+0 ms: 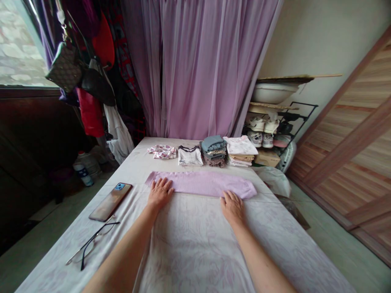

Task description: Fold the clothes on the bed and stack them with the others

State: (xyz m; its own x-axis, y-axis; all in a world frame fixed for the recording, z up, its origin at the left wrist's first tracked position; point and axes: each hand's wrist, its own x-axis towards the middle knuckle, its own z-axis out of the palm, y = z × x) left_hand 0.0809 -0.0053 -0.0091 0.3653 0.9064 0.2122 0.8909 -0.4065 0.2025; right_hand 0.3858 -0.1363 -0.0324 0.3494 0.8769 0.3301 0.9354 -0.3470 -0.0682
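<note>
A lilac knitted garment (204, 183), folded into a long narrow strip, lies across the table (195, 244). My left hand (159, 192) rests flat on its left end with the fingers spread. My right hand (232, 205) lies on the near edge of the strip toward its right end, fingers stretched forward and slightly curled onto the fabric. Neither hand holds anything lifted.
Folded clothes line the far end: a patterned piece (161, 151), a white top (190, 156), a grey stack (213, 150), a pale stack (241, 150). A phone (110, 201) and glasses (91, 243) lie at left. Pink curtain behind, shoe rack (271, 130) at right, hanging bags at left.
</note>
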